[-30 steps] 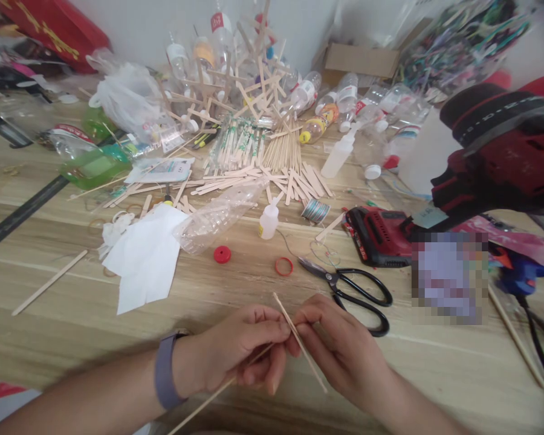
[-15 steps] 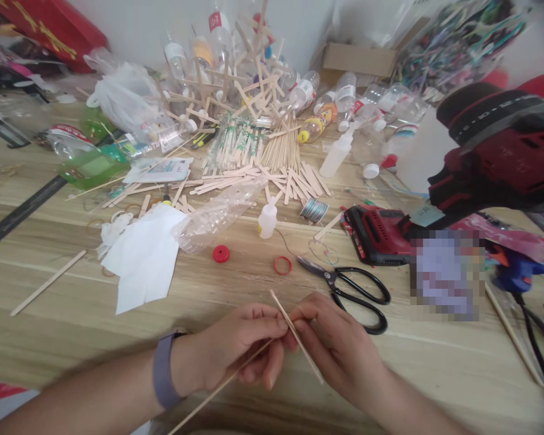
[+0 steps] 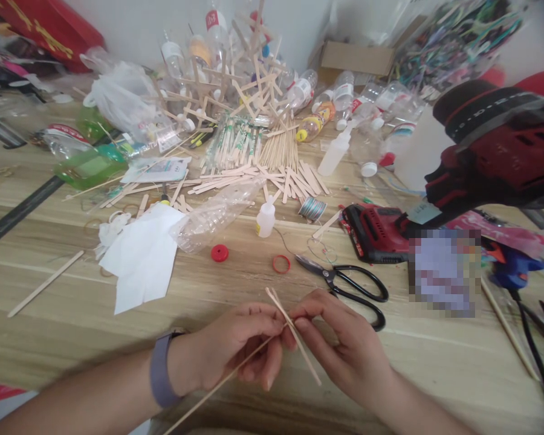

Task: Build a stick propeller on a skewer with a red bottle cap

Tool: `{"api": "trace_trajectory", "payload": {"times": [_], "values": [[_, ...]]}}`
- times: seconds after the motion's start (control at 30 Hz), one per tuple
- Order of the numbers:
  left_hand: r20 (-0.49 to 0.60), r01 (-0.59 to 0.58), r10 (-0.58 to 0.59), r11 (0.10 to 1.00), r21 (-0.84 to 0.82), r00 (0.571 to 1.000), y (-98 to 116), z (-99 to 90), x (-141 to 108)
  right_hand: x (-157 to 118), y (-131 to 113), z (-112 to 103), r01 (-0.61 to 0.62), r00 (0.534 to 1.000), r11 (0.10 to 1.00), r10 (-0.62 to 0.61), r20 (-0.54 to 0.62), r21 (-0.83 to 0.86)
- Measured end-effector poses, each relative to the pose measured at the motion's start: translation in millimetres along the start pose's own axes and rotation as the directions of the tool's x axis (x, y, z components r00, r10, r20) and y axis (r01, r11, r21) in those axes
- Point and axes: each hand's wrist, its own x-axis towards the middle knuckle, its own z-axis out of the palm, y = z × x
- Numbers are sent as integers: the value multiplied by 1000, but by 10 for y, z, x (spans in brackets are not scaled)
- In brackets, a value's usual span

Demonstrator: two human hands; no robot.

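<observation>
"How's the L arm set?"

"L forearm comes in from lower L, w/ a purple wristband (image 3: pixel 162 371) on the wrist. L hand (image 3: pixel 240 344) is turned inward, thumb on top, fingers curled under."

"And its grip?"

"Narrow: thumb & fingers close on the long thin stick (image 3: pixel 208 396), which slants from the fingertips down to the bottom edge, lower L."

"R side?"

"R forearm enters from lower R. R hand (image 3: pixel 340 344) is bent toward the L one, index arched over, thumb below, tips pinched in close by the short sticks (image 3: pixel 304 355). Can't tell exactly what's btwn those tips; it's hidden."

"Where're the short ones?"

"Right btwn the hands, above the table (image 3: pixel 72 338), crossing narrowly nr their upper ends & slanting down R in front of the R fingers. The long one's upper end is at abt the same spot, partly hidden by fingertips."

"What's around?"

"Black-handled scissors (image 3: pixel 329 277) just beyond the R hand, open a bit or not, can't tell. Red ring (image 3: pixel 281 270) L of their tip, red disc (image 3: pixel 219 253) farther L, small bottle (image 3: pixel 266 219) behind those two. White paper (image 3: pixel 140 260) lies beyond the L wrist; cordless drill (image 3: pixel 494 145) is off to the R."
</observation>
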Motion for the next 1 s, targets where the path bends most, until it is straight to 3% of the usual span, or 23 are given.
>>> {"api": "trace_trajectory", "payload": {"times": [0.33, 1.0], "values": [[-22, 80, -79, 996, 41, 997, 12, 41, -12, 16, 10, -13, -22, 996, 997, 16, 88, 74], [-33, 72, -70, 994, 77, 997, 13, 28, 0, -27, 4, 31, -28, 997, 1000, 27, 73, 13]]}}
